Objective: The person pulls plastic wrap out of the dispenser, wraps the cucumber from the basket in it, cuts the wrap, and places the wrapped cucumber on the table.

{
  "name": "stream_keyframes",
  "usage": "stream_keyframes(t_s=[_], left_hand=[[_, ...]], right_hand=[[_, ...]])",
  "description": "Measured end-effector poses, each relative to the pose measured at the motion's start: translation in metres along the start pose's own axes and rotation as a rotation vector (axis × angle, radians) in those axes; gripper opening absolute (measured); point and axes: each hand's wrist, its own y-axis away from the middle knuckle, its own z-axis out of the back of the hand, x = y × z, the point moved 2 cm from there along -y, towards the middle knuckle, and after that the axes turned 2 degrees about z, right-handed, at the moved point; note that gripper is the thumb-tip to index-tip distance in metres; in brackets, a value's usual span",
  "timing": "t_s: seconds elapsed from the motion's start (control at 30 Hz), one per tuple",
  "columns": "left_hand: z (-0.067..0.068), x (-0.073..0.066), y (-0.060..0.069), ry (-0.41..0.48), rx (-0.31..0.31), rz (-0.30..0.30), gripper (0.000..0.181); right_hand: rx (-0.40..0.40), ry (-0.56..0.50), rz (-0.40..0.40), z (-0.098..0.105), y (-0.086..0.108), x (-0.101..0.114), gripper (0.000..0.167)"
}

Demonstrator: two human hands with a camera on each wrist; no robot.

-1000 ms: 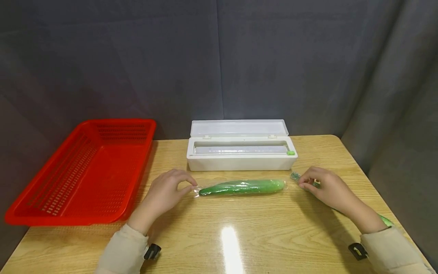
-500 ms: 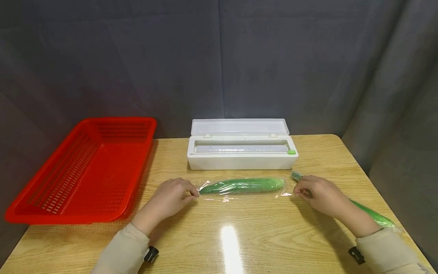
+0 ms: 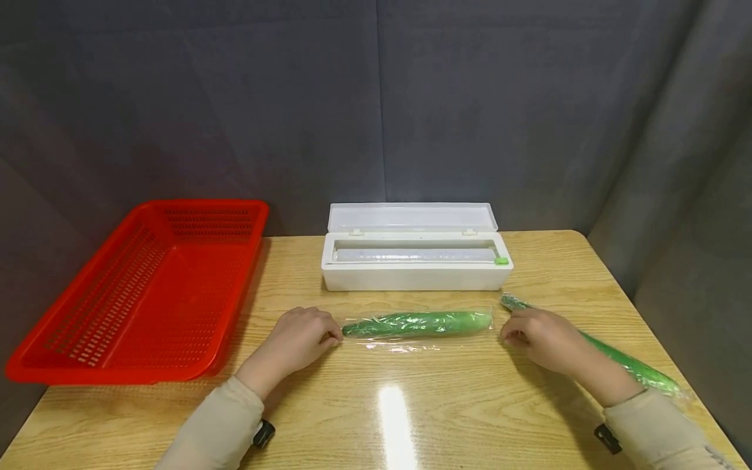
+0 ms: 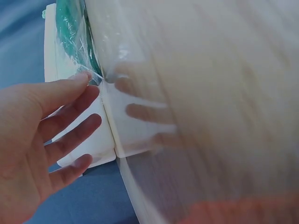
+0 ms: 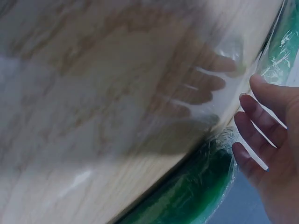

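Note:
A green cucumber (image 3: pixel 420 324) in clear plastic wrap (image 3: pixel 405 346) lies lengthwise mid-table in the head view. At its left end, my left hand (image 3: pixel 305 338) pinches the gathered film between thumb and index finger; the left wrist view shows the wrap drawn to a point there, the other fingers loosely bent. Off the cucumber's right end, my right hand (image 3: pixel 543 343) pinches thin film with thumb and index fingertips, though the clear film is faint there. A second wrapped cucumber (image 3: pixel 637 369) lies slanted at the right, partly hidden under the right hand and forearm.
Behind the cucumber stands a white wrap dispenser (image 3: pixel 417 279) with its lid up, a film roll inside and a green slider (image 3: pixel 501 261). A red perforated basket (image 3: pixel 214 352) sits at the left. Grey curtains enclose the wooden table (image 3: pixel 329 405).
The cucumber has shifted slightly, and its film now spreads in front of it. My right hand has moved a little left and nearer, uncovering more of the second cucumber. The left hand has come slightly nearer.

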Motion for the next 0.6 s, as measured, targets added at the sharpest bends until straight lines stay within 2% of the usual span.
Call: stream_keyframes(t_s=[0.3, 0.6], left_hand=[[-0.0005, -0.0003, 0.0003, -0.047, 0.016, -0.057, 0.004], [-0.0007, 0.0027, 0.0030, -0.017, 0.030, -0.031, 0.009]], right_hand=[[0.022, 0.009, -0.009, -0.0042, 0.0025, -0.0004, 0.018], [0.014, -0.006, -0.016, -0.0023, 0.0056, -0.0014, 0.015]])
